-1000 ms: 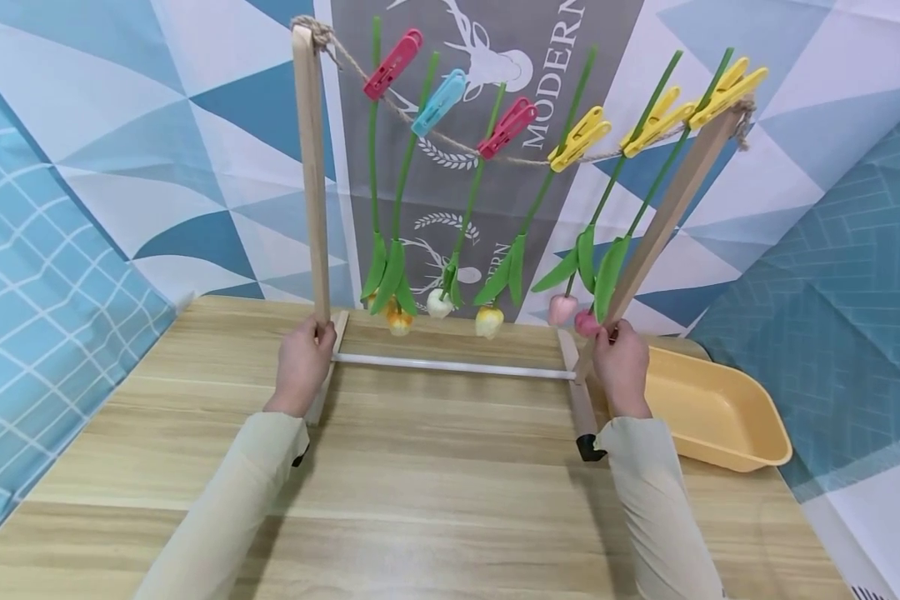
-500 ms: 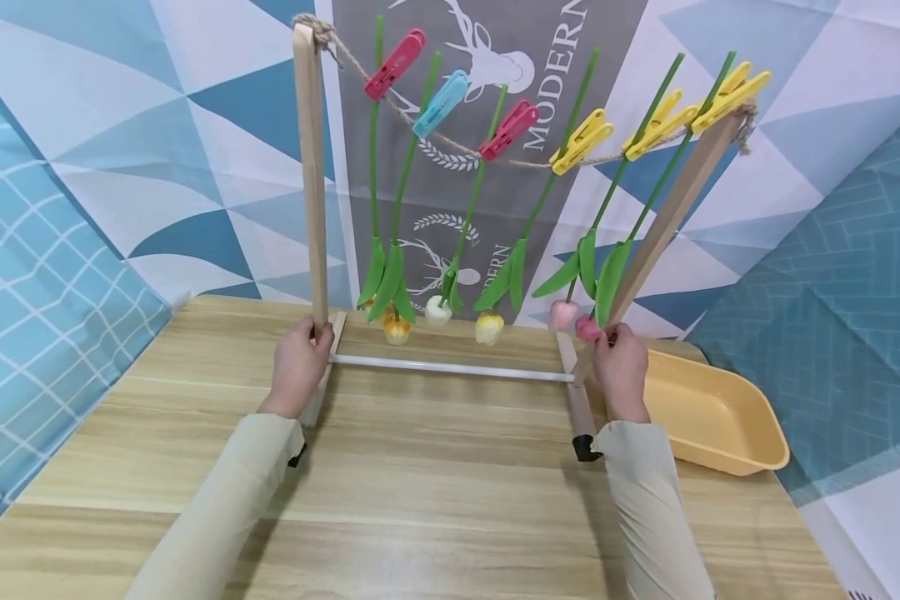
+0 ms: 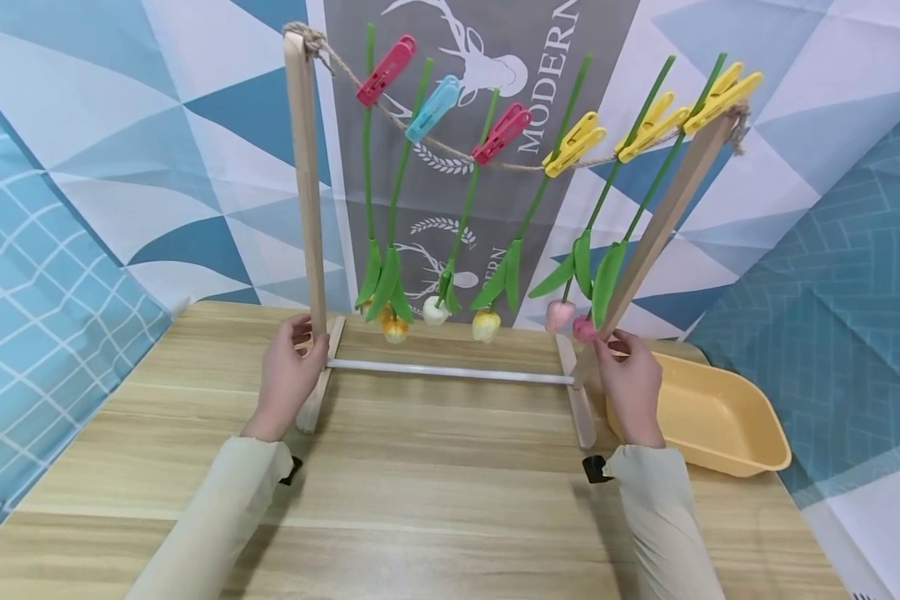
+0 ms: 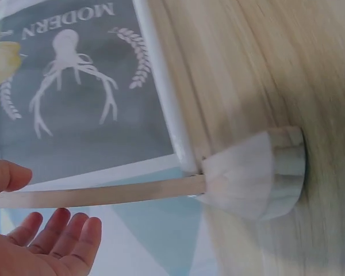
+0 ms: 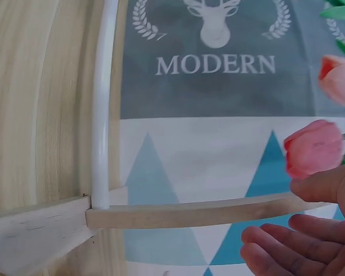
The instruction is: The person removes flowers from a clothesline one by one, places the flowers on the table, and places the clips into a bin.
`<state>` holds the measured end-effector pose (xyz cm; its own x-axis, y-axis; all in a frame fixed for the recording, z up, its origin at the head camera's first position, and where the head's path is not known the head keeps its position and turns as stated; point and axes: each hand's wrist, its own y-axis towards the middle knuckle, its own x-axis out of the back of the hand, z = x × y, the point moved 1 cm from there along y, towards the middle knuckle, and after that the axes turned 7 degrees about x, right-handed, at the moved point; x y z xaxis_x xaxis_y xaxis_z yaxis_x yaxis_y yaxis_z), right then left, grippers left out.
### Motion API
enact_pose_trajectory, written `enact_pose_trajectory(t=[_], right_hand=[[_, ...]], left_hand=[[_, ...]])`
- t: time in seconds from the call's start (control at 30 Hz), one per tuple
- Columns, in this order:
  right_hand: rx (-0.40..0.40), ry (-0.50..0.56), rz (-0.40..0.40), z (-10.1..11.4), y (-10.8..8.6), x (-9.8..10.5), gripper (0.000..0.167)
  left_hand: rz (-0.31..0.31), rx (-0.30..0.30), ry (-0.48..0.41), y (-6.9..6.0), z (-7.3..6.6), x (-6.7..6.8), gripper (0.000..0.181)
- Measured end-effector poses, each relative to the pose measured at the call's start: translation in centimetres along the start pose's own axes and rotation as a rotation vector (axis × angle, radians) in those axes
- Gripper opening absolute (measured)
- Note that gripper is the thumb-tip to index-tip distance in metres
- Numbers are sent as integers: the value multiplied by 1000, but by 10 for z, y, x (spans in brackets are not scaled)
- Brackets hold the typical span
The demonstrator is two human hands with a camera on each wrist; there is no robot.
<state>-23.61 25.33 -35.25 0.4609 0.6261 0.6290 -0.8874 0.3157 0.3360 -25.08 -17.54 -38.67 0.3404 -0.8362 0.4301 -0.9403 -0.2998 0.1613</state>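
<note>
A wooden frame has a left post (image 3: 306,167) and a right post (image 3: 667,204), joined low by a white rod (image 3: 450,370). Between the post tops sags a twine, where red, blue and yellow clothespins (image 3: 573,144) hold several tulips (image 3: 485,325) upside down. My left hand (image 3: 285,379) is around the lower left post with relaxed fingers; in the left wrist view the thumb and fingers of this hand (image 4: 46,244) lie apart on either side. At the lower right post, my right hand (image 3: 633,387) has its thumb by a pink tulip (image 5: 314,149), its fingers loosely bent below the post.
A yellow tray (image 3: 720,417) stands on the wooden table (image 3: 435,508) to the right of the frame. Patterned blue, white and grey cloth (image 3: 172,142) hangs behind and at both sides.
Both hands have loosened from the posts, their fingers spreading and the hands shifting slightly outward. The frame and hanging tulips stay nearly in place.
</note>
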Motion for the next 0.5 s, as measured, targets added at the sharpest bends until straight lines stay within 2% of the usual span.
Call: enact_pose_trajectory(t=[0.27,0.5], right_hand=[[63,12,-76,10,-21,12,37],[94,22,-76,21,-37,18,29]], left_hand=[[1,2,-9,-25,-16,13,39],[2,-28,28,-41,-29,17,34]])
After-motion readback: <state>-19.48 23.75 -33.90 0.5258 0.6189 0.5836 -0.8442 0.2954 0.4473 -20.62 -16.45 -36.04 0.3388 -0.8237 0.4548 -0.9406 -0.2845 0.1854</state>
